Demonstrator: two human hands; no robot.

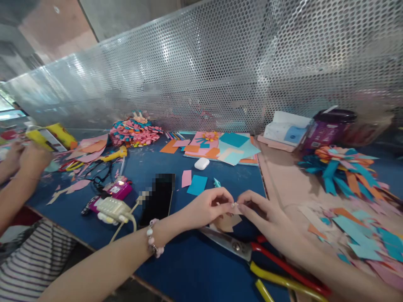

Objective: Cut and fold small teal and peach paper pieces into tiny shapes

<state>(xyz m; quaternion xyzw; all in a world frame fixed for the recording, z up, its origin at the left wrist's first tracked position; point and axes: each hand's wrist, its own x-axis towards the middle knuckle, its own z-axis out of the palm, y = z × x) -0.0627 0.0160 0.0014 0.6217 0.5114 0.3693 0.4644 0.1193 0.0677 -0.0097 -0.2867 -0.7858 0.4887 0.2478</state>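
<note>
My left hand point(206, 207) and my right hand point(262, 214) meet above the blue table point(189, 268), fingertips pinched together on a small pale peach paper piece point(227, 221). The paper hangs below the fingers, folded or creased. A bead bracelet point(153, 240) circles my left wrist. Just beneath my hands lie scissors point(252, 253) with red and yellow handles, blades pointing left.
A dark phone point(157, 199), a blue paper square point(197, 185), a white earbud case point(202, 163) and a charger with cable point(113, 207) lie left of my hands. Paper flowers point(343, 170) and scraps cover the right. Another person's hands point(23, 157) work at far left. A perforated metal screen point(220, 63) closes the back.
</note>
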